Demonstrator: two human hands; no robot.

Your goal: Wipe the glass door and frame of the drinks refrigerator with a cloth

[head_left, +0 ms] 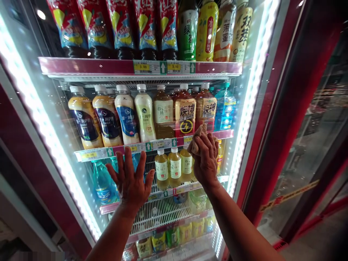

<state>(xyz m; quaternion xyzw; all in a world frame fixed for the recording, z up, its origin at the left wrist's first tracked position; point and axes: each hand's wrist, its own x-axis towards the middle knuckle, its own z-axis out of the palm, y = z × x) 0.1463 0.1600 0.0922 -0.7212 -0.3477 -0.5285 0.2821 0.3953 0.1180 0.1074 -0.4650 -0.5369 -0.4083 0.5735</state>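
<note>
My left hand (132,177) has its fingers spread, palm toward the glass front of a lit drinks cooler, and holds nothing. To the right, my right hand (206,157) is closed on a crumpled brownish cloth (196,143), which is bunched against the glass. Behind the cloth is the middle shelf edge (160,144) with its price labels. Bottles with white caps stand on that shelf, among them a red-and-gold bottle (185,112). Whether the left fingertips touch the glass I cannot tell.
An upper shelf edge (108,68) carries several red-labelled bottles. Below the middle shelf stand small bottles (174,168) and a turquoise bottle (103,185) at the left. Light strips line both sides. A dark red door frame (288,108) runs along the right.
</note>
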